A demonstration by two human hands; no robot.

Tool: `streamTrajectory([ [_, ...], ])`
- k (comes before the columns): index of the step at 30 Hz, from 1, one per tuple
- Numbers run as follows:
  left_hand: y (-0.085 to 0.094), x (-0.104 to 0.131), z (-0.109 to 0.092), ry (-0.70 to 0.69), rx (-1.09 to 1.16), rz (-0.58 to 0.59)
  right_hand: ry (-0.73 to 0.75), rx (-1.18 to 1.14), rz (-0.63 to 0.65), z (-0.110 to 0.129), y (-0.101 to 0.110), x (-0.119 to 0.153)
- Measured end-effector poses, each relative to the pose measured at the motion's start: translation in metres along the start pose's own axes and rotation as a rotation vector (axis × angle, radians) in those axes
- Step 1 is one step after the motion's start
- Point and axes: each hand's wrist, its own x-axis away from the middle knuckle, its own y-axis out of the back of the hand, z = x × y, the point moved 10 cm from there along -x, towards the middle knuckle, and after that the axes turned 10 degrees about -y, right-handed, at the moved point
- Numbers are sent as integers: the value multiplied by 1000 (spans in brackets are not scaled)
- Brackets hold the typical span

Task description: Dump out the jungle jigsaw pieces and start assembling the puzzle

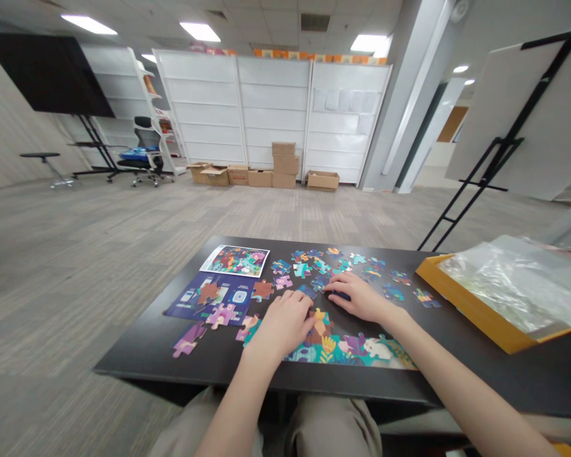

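Observation:
Joined jigsaw pieces form a colourful strip (330,349) along the near edge of the black table. My left hand (285,320) lies palm down over the strip's left part, fingers loosely bent and spread, beside an orange-and-brown piece (320,322). What lies under its palm is hidden. Farther right, my right hand (356,297) has its fingers curled on a dark blue puzzle piece (341,295), partly covered by them. Loose pieces, such as a teal one (302,270) and a pink one (282,282), are scattered just beyond both hands.
A picture sheet (235,261) and a purple leaflet (183,303) lie at the left, with several pieces on and near the leaflet. A yellow box (480,327) holding clear plastic stands at the right. Beyond the table are cardboard boxes (284,166) and an easel-like stand (492,168).

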Motion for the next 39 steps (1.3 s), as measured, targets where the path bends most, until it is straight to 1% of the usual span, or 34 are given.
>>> streamTrajectory([
  [7,2,4,3,12,3,5,-12,-30,-7,2,2,-1],
  [13,6,7,6,28,6,8,-28,-18,-3,-3,1,-1],
  [20,5,9,7,26,-5,16,-65,-16,9,-6,-2,1],
  [23,6,9,7,23,-1,6,-80,-12,-7,-10,3,0],
  [25,6,9,8,19,2,-3,-112,5,-30,-19,11,1],
  [27,6,9,8,20,4,-4,-180,43,-34,-35,20,2],
  [31,5,8,9,25,19,1,-339,134,27,-74,30,10],
  [33,5,7,8,25,22,2,-377,148,59,-88,31,14],
  [35,4,6,8,24,18,5,-391,140,84,-95,31,17],
  [39,3,6,9,19,6,-3,-427,123,124,-101,28,18],
])
